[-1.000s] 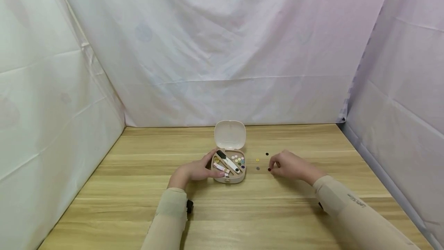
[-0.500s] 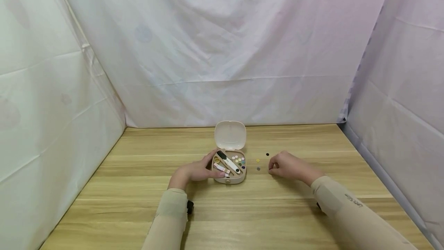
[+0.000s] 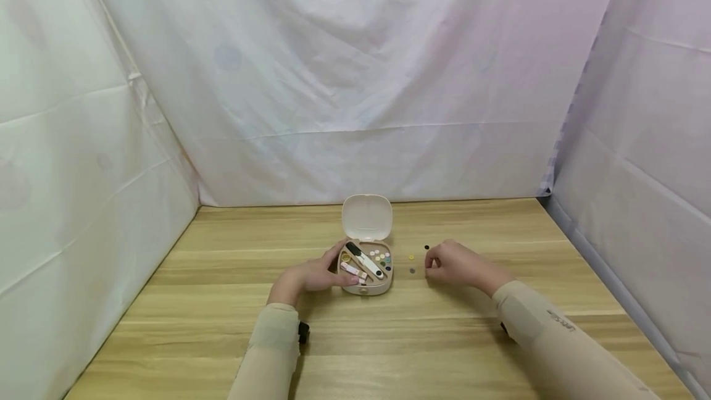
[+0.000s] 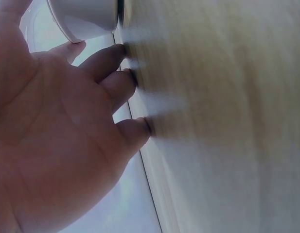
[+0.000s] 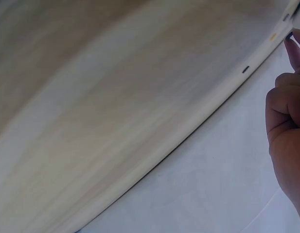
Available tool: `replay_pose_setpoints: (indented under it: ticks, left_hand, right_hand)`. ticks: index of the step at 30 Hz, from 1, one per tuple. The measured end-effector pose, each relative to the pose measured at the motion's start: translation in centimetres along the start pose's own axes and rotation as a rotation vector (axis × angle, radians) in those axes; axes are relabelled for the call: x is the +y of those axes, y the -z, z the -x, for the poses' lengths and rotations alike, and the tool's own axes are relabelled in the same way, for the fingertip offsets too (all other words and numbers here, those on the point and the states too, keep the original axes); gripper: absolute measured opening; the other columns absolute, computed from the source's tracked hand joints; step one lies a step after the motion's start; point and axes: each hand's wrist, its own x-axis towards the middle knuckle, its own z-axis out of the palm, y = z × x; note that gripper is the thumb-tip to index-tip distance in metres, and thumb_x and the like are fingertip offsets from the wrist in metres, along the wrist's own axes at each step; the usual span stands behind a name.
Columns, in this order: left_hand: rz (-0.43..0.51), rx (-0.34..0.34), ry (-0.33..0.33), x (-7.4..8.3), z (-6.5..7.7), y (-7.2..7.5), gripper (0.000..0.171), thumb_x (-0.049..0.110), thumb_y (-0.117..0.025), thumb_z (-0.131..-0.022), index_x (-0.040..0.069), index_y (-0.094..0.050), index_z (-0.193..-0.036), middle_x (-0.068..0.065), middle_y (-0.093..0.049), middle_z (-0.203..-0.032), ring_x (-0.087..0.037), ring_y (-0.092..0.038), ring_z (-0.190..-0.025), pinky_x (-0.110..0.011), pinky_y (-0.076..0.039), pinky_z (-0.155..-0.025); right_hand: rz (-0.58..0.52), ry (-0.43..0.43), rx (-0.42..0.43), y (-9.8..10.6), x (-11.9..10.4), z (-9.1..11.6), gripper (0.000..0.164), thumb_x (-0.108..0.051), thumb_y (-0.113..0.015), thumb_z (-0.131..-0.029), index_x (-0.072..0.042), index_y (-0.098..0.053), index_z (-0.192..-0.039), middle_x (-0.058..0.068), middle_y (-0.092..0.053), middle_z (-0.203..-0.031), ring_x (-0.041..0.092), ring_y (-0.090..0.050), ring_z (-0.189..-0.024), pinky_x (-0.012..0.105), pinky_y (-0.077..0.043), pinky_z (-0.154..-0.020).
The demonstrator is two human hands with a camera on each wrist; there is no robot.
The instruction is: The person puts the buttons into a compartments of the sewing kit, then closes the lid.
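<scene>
An open cream sewing box (image 3: 378, 289) stands mid-table in the head view, lid (image 3: 366, 216) tilted back. My left hand (image 3: 316, 274) holds its left side, thumb over the front rim and index finger against the side. In the left wrist view the other fingers (image 4: 121, 88) rest on the table. Inside lie a slim white tool (image 3: 368, 264) with a black end, a pink-and-white small pack (image 3: 353, 271) and several buttons (image 3: 381, 258). My right hand (image 3: 457, 264), right of the box, pinches a dark button (image 5: 289, 35), seen between thumb and finger in the right wrist view.
On the wooden table (image 3: 222, 332), between box and right hand, lie a yellow button (image 3: 411, 257) and a grey button (image 3: 412, 271). A black button (image 3: 426, 247) lies just behind the right fingertips. White cloth (image 3: 355, 79) hangs behind and at both sides.
My right hand has drawn slightly left, closer to the grey button. The dark red button seen at its fingertips earlier is hidden in the head view now. The left hand stays on the box.
</scene>
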Motion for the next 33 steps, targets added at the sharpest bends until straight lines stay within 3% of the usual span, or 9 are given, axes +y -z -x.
replay_pose_setpoints:
  ticks: [10, 16, 21, 26, 33]
  left_hand:
    - [0.007, -0.015, 0.004, -0.2, 0.0, 0.0, 0.111, 0.054, -0.079, -0.092, 0.033, -0.007, -0.173, -0.017, -0.013, -0.18, -0.049, -0.019, -0.163, -0.069, -0.022, -0.129]
    - [-0.002, -0.025, -0.006, 0.1, 0.1, 0.0, 0.113, 0.061, -0.078, -0.09, 0.035, -0.006, -0.173, -0.018, -0.013, -0.18, -0.051, -0.021, -0.162, -0.07, -0.022, -0.129]
    - [-0.018, -0.027, 0.008, 0.2, 0.1, 0.1, 0.114, 0.067, -0.077, -0.088, 0.036, -0.007, -0.173, -0.02, -0.018, -0.178, -0.054, -0.027, -0.159, -0.072, -0.025, -0.127]
    - [-0.006, -0.023, 0.011, 0.1, 0.0, 0.3, 0.11, 0.059, -0.077, -0.092, 0.036, -0.007, -0.173, -0.019, -0.018, -0.179, -0.052, -0.028, -0.159, -0.07, -0.027, -0.127]
    - [-0.035, -0.047, 0.008, 0.0, -0.4, 0.4, 0.111, 0.062, -0.075, -0.092, 0.033, -0.004, -0.173, -0.02, -0.016, -0.179, -0.052, -0.028, -0.159, -0.069, -0.026, -0.128]
  right_hand:
    - [-0.018, 0.012, 0.029, 1.4, -3.6, -2.8, 0.007, -0.016, -0.073, -0.098, -0.012, -0.079, -0.098, -0.006, -0.062, -0.072, 0.007, -0.049, -0.062, 0.024, -0.044, -0.059]
    - [-0.006, 0.079, 0.06, 2.2, -5.5, -5.1, 0.011, -0.017, -0.072, -0.1, -0.01, -0.08, -0.098, -0.006, -0.061, -0.067, 0.006, -0.046, -0.058, 0.024, -0.042, -0.057]
    - [-0.004, 0.093, 0.052, 2.2, -5.9, -6.7, 0.011, -0.018, -0.075, -0.099, -0.01, -0.081, -0.097, -0.005, -0.067, -0.07, 0.005, -0.049, -0.054, 0.023, -0.044, -0.055]
    - [-0.02, 0.081, 0.016, 2.2, -5.9, -8.0, 0.011, -0.018, -0.074, -0.099, -0.011, -0.081, -0.094, 0.0, -0.073, -0.074, 0.006, -0.049, -0.056, 0.023, -0.042, -0.054]
    - [0.028, 0.075, -0.023, 2.0, -5.7, -8.6, 0.011, -0.02, -0.076, -0.098, -0.015, -0.08, -0.09, -0.007, -0.068, -0.073, 0.006, -0.05, -0.059, 0.023, -0.043, -0.056]
